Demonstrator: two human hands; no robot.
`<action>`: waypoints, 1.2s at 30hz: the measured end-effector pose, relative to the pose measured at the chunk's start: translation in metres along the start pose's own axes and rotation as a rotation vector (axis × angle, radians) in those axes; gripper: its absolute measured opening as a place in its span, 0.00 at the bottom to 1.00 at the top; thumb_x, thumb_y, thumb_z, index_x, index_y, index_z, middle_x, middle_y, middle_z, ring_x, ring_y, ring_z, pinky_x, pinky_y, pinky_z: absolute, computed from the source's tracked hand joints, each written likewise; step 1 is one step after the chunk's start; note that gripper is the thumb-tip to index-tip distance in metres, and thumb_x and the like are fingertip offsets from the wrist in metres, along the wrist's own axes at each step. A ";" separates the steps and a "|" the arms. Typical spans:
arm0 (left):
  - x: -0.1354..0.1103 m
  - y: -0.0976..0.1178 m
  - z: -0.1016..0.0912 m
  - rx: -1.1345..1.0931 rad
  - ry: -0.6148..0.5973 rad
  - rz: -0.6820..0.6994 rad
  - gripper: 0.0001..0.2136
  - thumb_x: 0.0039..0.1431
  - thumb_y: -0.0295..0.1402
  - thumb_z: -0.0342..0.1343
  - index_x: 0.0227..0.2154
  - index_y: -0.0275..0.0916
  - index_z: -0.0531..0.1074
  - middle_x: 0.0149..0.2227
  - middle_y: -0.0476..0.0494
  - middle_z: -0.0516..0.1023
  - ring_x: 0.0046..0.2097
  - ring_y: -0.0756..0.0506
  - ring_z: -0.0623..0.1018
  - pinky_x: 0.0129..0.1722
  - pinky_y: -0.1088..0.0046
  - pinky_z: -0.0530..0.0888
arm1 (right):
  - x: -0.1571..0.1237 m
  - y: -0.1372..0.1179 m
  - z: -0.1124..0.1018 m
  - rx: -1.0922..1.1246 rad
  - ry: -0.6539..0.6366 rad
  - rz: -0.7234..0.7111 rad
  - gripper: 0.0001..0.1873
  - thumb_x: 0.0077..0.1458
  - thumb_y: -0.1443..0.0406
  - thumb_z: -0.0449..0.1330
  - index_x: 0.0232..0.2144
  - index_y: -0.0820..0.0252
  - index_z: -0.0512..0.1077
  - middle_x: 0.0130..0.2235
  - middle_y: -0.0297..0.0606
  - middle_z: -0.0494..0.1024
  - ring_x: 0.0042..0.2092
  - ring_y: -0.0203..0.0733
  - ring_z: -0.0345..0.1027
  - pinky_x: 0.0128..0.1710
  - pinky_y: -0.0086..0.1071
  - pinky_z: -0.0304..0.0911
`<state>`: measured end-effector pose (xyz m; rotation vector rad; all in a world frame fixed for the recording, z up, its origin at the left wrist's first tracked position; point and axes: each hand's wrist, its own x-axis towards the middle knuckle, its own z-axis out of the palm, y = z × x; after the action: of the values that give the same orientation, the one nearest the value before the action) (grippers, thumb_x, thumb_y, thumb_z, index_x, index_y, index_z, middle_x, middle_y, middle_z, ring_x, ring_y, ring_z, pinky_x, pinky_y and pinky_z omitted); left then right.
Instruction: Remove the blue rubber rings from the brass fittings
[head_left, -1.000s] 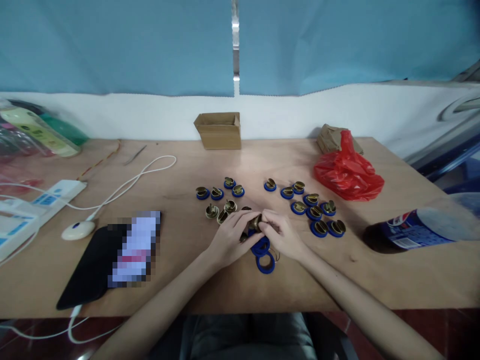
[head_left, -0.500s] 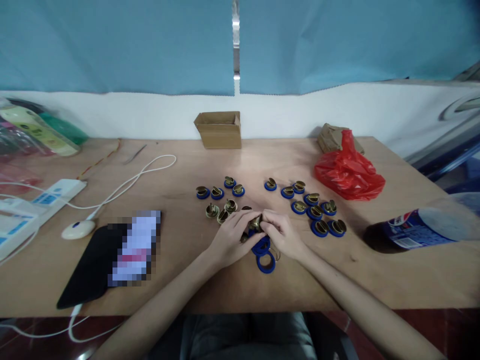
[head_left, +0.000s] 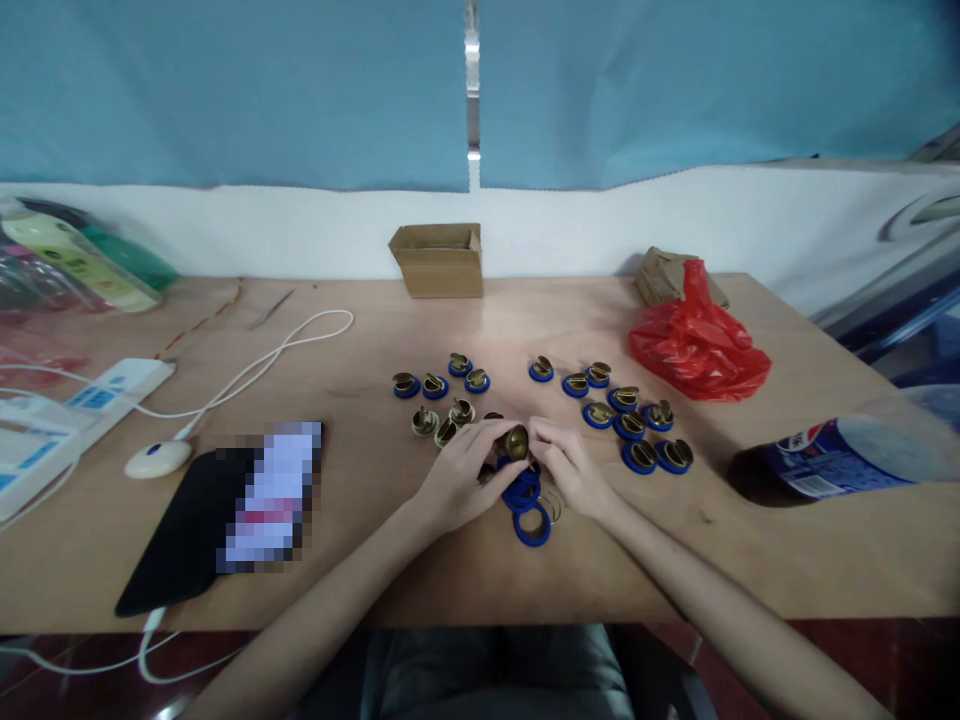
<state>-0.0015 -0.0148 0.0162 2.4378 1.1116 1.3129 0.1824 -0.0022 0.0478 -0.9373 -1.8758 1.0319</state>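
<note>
My left hand (head_left: 466, 475) grips a round, domed brass-coloured piece (head_left: 517, 442) between thumb and fingers. Close on its right is my right hand (head_left: 568, 466), with thumb and fingertips pinched together; whatever sits between them is hidden. Below both hands lie several blue rings (head_left: 532, 526), partly overlapping, and thin wire loops (head_left: 554, 506) beside them. Several brass pieces in blue rings (head_left: 628, 424) stand to the right, and a smaller group (head_left: 434, 386) is to the left. Nearer my left hand are several brass pieces with pale rims (head_left: 424, 421), some partly covered by the hand.
An open cardboard box (head_left: 442, 270) stands by the wall. On the right are a red plastic bag (head_left: 699, 340), a brown package (head_left: 660, 273) and a cola bottle (head_left: 817, 460) lying down. A phone (head_left: 274, 500), black pad (head_left: 176, 530), white cable and power strip (head_left: 127, 385) occupy the left.
The brass piece in my left hand has turned, so its rounded face shows more clearly. My right fingertips have drawn slightly away to the right.
</note>
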 end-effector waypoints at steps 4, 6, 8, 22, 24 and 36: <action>0.000 -0.002 -0.002 0.006 -0.011 -0.014 0.17 0.63 0.34 0.59 0.52 0.40 0.67 0.45 0.40 0.81 0.47 0.43 0.81 0.48 0.65 0.78 | 0.000 0.001 -0.003 0.011 0.038 -0.004 0.14 0.61 0.66 0.51 0.22 0.57 0.58 0.26 0.31 0.62 0.30 0.37 0.58 0.32 0.33 0.53; 0.000 -0.002 -0.002 0.015 -0.006 0.004 0.17 0.62 0.35 0.60 0.52 0.40 0.68 0.44 0.40 0.81 0.46 0.42 0.81 0.47 0.65 0.79 | -0.001 0.002 -0.002 0.016 0.058 0.001 0.14 0.63 0.64 0.52 0.23 0.57 0.59 0.27 0.31 0.63 0.30 0.37 0.58 0.31 0.32 0.53; 0.000 -0.002 -0.002 0.026 0.005 0.017 0.17 0.61 0.36 0.61 0.50 0.39 0.68 0.43 0.39 0.81 0.45 0.42 0.81 0.46 0.64 0.79 | -0.001 0.002 0.001 0.025 0.069 0.003 0.15 0.64 0.63 0.53 0.24 0.57 0.60 0.27 0.30 0.62 0.30 0.36 0.58 0.30 0.31 0.53; -0.001 0.007 -0.004 0.010 0.169 0.014 0.16 0.57 0.38 0.62 0.46 0.39 0.68 0.36 0.44 0.79 0.35 0.46 0.81 0.34 0.72 0.80 | 0.000 0.006 0.005 0.021 0.122 0.089 0.15 0.65 0.59 0.55 0.27 0.57 0.64 0.26 0.30 0.64 0.28 0.35 0.58 0.27 0.30 0.54; -0.004 0.006 -0.001 0.016 0.185 -0.015 0.18 0.58 0.40 0.62 0.46 0.39 0.68 0.36 0.43 0.79 0.35 0.47 0.82 0.34 0.73 0.80 | 0.000 0.007 0.005 0.017 0.115 0.093 0.15 0.65 0.59 0.54 0.27 0.57 0.64 0.26 0.30 0.65 0.28 0.35 0.59 0.27 0.30 0.54; -0.001 -0.010 -0.006 0.091 0.060 -0.132 0.19 0.66 0.31 0.55 0.59 0.41 0.65 0.49 0.38 0.79 0.50 0.42 0.80 0.50 0.65 0.77 | 0.005 0.020 0.002 -0.070 0.239 0.147 0.20 0.67 0.54 0.52 0.25 0.56 0.60 0.23 0.29 0.61 0.26 0.35 0.56 0.26 0.30 0.52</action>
<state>-0.0116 -0.0095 0.0142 2.3542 1.3506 1.3302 0.1831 0.0089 0.0306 -1.1998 -1.6724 0.9002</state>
